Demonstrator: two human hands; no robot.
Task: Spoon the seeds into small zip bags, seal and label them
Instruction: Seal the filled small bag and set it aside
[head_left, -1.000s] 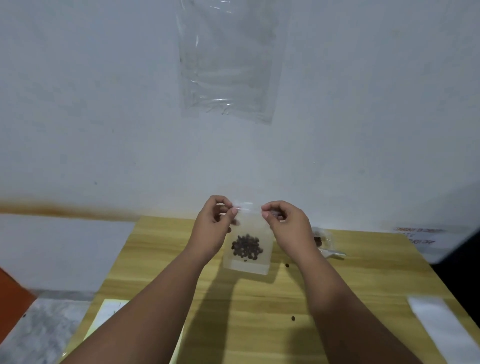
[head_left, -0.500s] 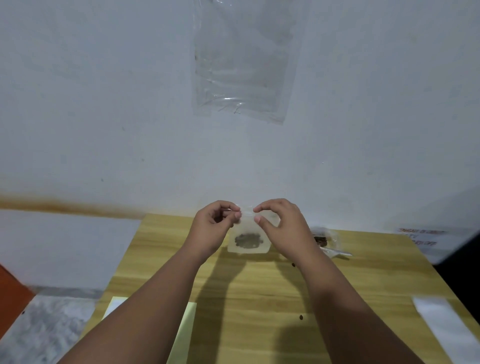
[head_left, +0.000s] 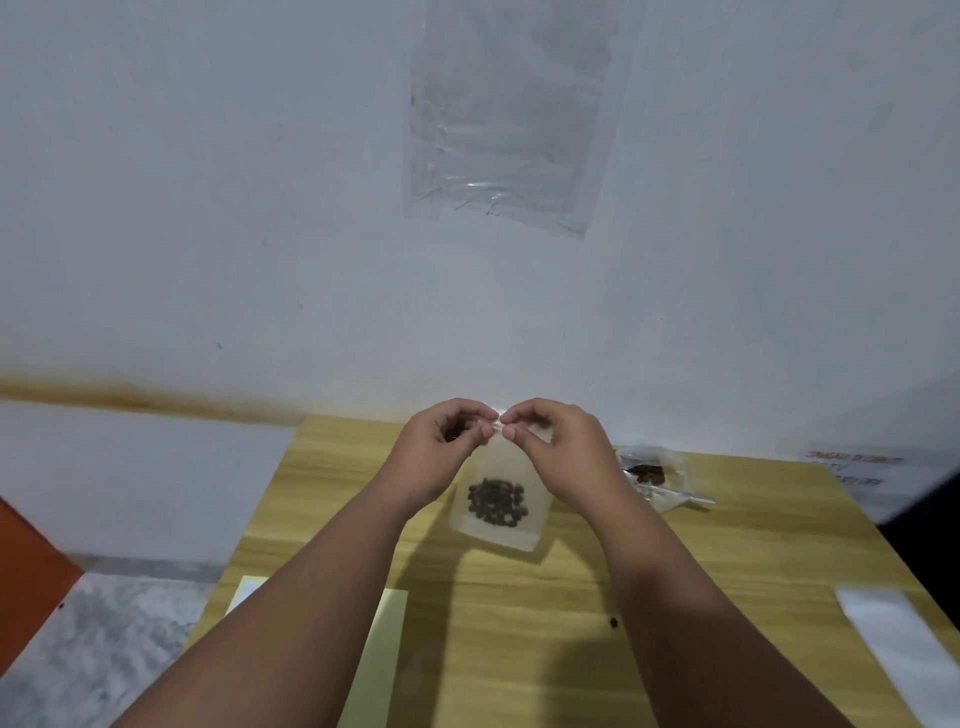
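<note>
A small clear zip bag (head_left: 498, 512) hangs upright above the wooden table (head_left: 727, 561), with a dark clump of seeds (head_left: 496, 501) in its lower half. My left hand (head_left: 441, 452) and my right hand (head_left: 561, 447) both pinch its top edge, fingertips meeting at the middle of the zip strip. To the right, on the table, lies a crumpled clear bag with more dark seeds (head_left: 647, 473) and a spoon (head_left: 685, 496) beside it.
A pale yellow-green sheet (head_left: 379, 649) lies near the table's front left. A white strip of paper (head_left: 904, 644) sits at the right edge. One loose seed (head_left: 614, 622) lies on the wood. A clear plastic sheet (head_left: 509, 119) is stuck on the white wall.
My fingertips have come together along the bag's top edge, from its corners to its middle. The bag tilted up flat half a second ago and hangs upright again now.
</note>
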